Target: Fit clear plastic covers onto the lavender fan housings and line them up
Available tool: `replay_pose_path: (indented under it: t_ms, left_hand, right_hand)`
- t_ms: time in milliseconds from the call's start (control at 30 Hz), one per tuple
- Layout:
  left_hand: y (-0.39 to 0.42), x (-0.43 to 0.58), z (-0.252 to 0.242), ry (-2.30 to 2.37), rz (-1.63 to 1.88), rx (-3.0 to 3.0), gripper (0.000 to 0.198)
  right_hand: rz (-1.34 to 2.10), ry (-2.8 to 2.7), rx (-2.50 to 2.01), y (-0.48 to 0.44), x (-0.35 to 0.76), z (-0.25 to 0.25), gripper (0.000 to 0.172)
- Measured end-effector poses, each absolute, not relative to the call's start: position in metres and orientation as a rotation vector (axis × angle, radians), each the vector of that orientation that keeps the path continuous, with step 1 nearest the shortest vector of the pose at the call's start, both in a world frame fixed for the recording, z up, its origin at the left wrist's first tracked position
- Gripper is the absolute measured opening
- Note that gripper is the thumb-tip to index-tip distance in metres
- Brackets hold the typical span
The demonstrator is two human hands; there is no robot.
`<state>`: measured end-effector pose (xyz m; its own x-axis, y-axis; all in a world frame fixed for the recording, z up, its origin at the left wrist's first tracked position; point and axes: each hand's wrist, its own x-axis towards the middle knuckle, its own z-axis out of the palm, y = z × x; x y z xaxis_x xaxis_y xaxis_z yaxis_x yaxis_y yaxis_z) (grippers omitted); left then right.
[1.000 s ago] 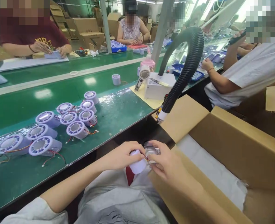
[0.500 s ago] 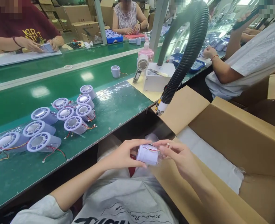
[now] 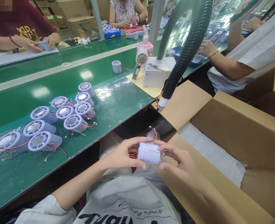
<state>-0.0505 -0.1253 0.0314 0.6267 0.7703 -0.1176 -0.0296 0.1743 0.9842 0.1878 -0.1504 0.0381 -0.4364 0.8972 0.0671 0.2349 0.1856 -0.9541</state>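
Above my lap I hold a lilac cylindrical fan housing [image 3: 149,153] lying on its side. My left hand [image 3: 124,154] grips its left end, thumb below and fingers over the top. The fingertips and thumb of my right hand [image 3: 180,160] are closed around the right end, where some clear plastic shows. Thin red, yellow and dark wires [image 3: 154,134] with small white plugs stick up behind the housing. On the bench to the left lie several similar lilac fan housings [image 3: 73,123], tilted, with round silver centres and loose wires.
An open cardboard box [image 3: 242,133] with a white sheet [image 3: 212,152] inside stands at my right. A black ribbed hose [image 3: 186,59] arches above the bench edge, beside a white box [image 3: 157,74] and a small handheld fan [image 3: 141,60]. Co-workers sit across and to the right.
The wires, which lay along the housing at my right fingers, now point upward behind it. My right hand has shifted from the wires to the housing's right end, its thumb lower.
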Motion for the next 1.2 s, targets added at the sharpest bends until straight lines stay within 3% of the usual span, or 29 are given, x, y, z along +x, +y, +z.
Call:
replay_pose_path:
  t_ms: [700, 1200]
  left_hand:
    - [-0.127, -0.054, 0.028, 0.646, 0.771, 1.599, 0.075]
    - [-0.128, -0.056, 0.026, 0.613, 0.794, 1.579, 0.076]
  right_hand:
    - [1.849, -1.290, -1.039, -0.148, 0.181, 0.047, 0.028]
    - [2.129, -0.896, -1.129, -0.148, 0.170, 0.040, 0.048]
